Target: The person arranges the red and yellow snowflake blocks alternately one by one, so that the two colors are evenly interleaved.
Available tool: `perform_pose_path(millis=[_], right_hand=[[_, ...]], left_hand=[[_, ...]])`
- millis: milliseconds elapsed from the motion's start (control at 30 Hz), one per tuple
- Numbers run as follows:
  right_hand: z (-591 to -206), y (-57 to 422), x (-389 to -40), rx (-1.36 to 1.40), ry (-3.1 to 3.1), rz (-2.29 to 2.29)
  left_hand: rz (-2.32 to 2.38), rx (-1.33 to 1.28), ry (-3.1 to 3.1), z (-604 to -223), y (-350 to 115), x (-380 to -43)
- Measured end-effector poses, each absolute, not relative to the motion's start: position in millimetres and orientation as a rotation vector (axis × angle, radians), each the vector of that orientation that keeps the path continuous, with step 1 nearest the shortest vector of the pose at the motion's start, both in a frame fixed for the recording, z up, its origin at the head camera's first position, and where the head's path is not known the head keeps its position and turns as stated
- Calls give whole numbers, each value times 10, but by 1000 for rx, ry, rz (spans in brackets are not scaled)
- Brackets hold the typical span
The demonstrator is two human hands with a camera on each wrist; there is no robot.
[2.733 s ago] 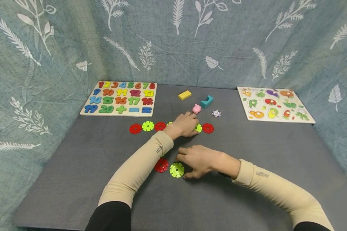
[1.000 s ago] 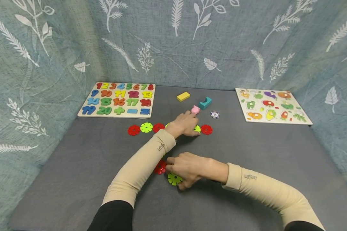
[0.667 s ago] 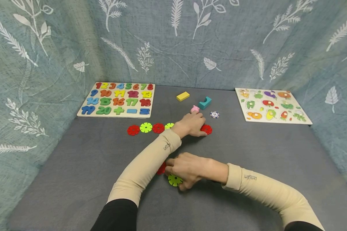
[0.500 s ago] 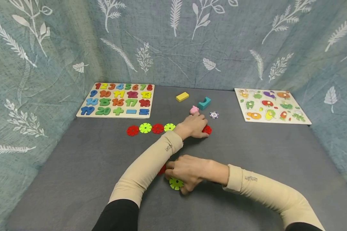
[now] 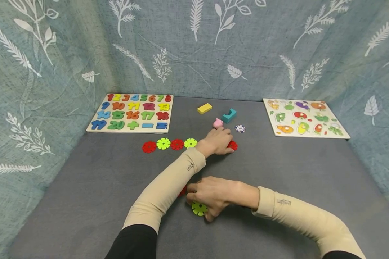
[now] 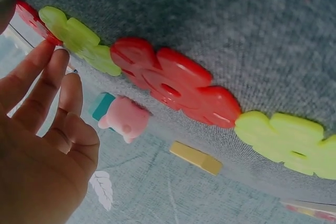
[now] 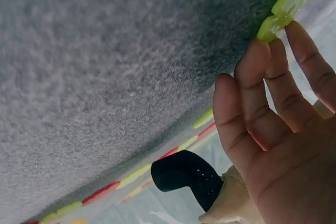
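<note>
In the head view my left hand (image 5: 217, 141) is at the right end of a row of red and yellow-green slotted flower-shaped discs. Its thumb and fingers pinch the end red disc (image 5: 232, 145) by its edges; the left wrist view shows this red disc (image 6: 34, 22) between them. Nearer my body, my right hand (image 5: 212, 196) pinches a yellow-green disc (image 5: 199, 208) between thumb and fingers, low at the table. The right wrist view shows that disc (image 7: 289, 6) tilted edge-on. Another red disc (image 5: 182, 191) is partly covered by my left sleeve and right fingers.
A pink pig figure (image 5: 218, 123) lies just beyond my left fingers, near a teal arch block (image 5: 229, 116), a yellow block (image 5: 204, 108) and a poker chip (image 5: 240, 128). A number puzzle board (image 5: 129, 113) stands back left, a vegetable puzzle board (image 5: 306, 118) back right.
My left hand has moved right along the row onto the end red disc. My right hand has taken hold of the yellow-green disc, which has shifted slightly toward my body.
</note>
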State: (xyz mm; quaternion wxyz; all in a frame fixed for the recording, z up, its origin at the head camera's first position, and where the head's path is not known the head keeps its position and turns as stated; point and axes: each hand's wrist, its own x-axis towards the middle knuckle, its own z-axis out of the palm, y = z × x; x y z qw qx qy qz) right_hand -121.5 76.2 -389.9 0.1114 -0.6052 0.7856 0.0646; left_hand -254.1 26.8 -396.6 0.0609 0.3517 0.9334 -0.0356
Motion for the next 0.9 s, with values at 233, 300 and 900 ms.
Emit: perform_pose_path(millis=[233,300,900], right_hand=[[-3892,825,-1194,-1814,2327,176],[-3888,853,-1191,-1807,2334,174],[-3731,1526,-1339,-1488,2549,-102]], left_hand=[[-116,1061,2830,-3965,262,-2542],[-116,1060,2831,-3968,261,-2538],[-143,1067,2821,-3970,246,-2536]])
